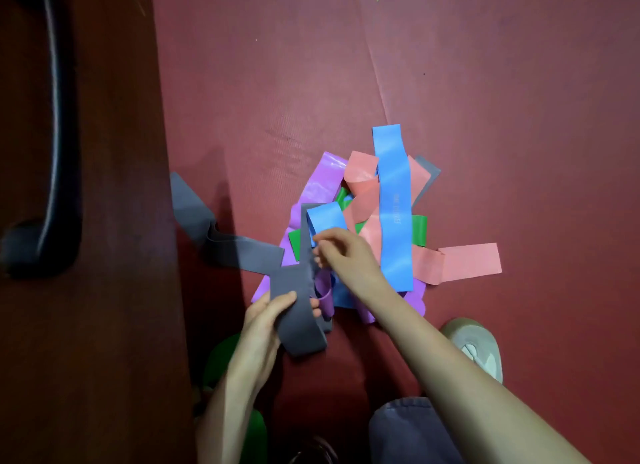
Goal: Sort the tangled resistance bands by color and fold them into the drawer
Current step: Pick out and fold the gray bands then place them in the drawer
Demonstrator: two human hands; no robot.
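Gripping the flat grey band [298,326], left fingers [288,299] curl; right fingers [330,236] pinch blue band [327,217].

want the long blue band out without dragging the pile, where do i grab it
Pinch the long blue band at its far end, coming from above on the far side. That end juts past the pink bands onto the red mat, and the band lies on top with nothing crossing it.
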